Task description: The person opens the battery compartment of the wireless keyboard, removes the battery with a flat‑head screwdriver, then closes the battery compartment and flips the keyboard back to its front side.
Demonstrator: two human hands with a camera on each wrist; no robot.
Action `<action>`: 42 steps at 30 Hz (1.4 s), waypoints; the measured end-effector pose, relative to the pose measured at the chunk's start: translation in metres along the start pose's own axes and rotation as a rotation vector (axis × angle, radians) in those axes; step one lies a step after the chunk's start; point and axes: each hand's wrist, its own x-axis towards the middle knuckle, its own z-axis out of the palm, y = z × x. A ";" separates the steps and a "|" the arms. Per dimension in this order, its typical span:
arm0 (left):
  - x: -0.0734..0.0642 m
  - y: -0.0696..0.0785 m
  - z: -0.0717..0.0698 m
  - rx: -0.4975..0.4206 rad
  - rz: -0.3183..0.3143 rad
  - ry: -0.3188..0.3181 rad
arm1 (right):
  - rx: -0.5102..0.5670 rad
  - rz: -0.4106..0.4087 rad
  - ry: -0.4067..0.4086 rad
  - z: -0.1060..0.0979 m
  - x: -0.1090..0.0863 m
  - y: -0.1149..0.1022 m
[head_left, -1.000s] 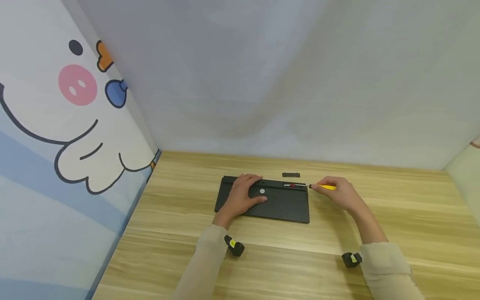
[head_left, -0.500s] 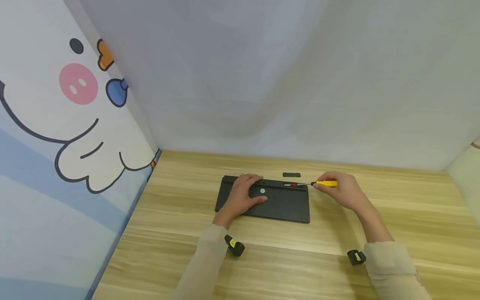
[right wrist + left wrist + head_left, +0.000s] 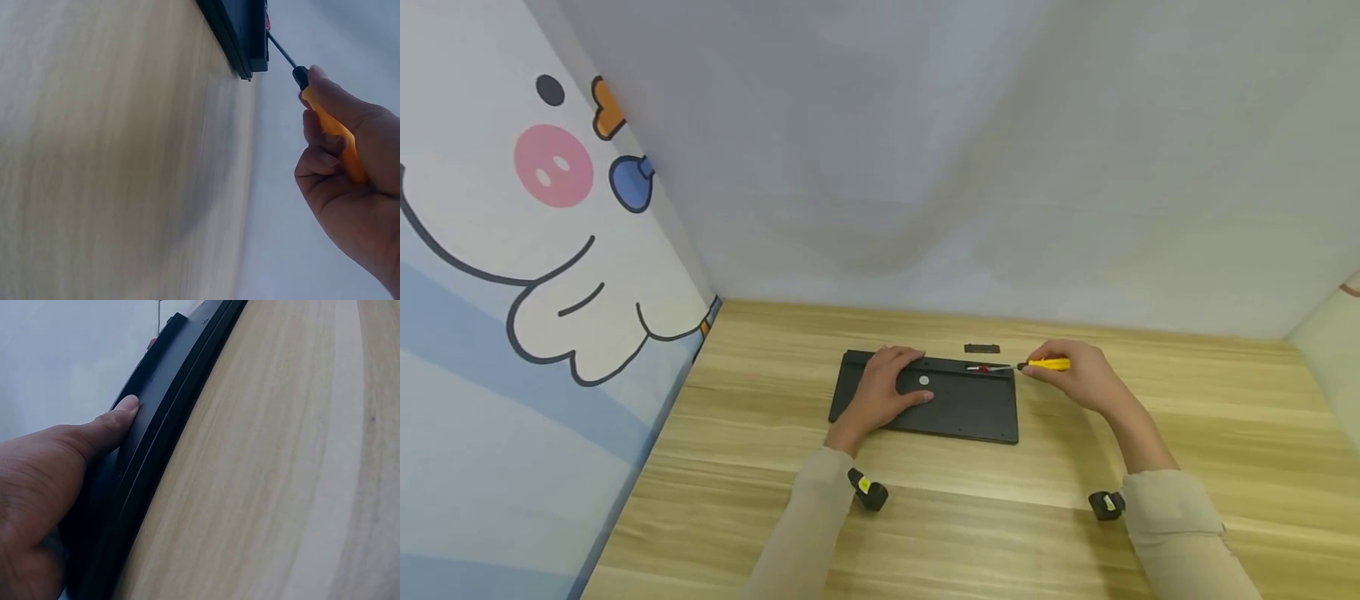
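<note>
A black keyboard (image 3: 966, 412) lies underside up on the table, a small round white spot on its back. My left hand (image 3: 883, 392) rests spread on its left half, the thumb (image 3: 127, 405) straight against the underside. A yellow-handled screwdriver (image 3: 334, 128) is gripped in my right hand (image 3: 1078, 377), just off the keyboard's right end. Its thin shaft reaches left into the open battery slot in the far strip. There, a small red and silver battery (image 3: 981, 368) lies at the shaft's tip.
A small black battery cover (image 3: 982, 348) lies beyond the keyboard's far edge. The wood-grain table (image 3: 970, 542) ends at a pale curtain (image 3: 962, 208) behind. On the left stands a cartoon-printed panel (image 3: 595, 333). Each wrist wears a black camera.
The screwdriver shifts slightly right, then back left toward the battery, its handle a little farther from me than at first. My left hand and the keyboard stay in place.
</note>
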 end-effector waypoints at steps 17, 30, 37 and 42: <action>0.000 0.003 -0.003 0.004 0.017 0.004 | -0.010 -0.037 0.031 0.002 0.001 0.002; -0.001 0.000 -0.002 -0.006 0.006 0.002 | 0.043 0.011 0.021 0.004 -0.005 0.008; -0.001 -0.002 0.000 -0.027 0.019 0.008 | 0.030 0.022 0.024 0.003 -0.005 0.009; 0.000 -0.001 0.000 0.004 0.014 -0.001 | 0.016 0.027 0.032 0.002 -0.007 0.009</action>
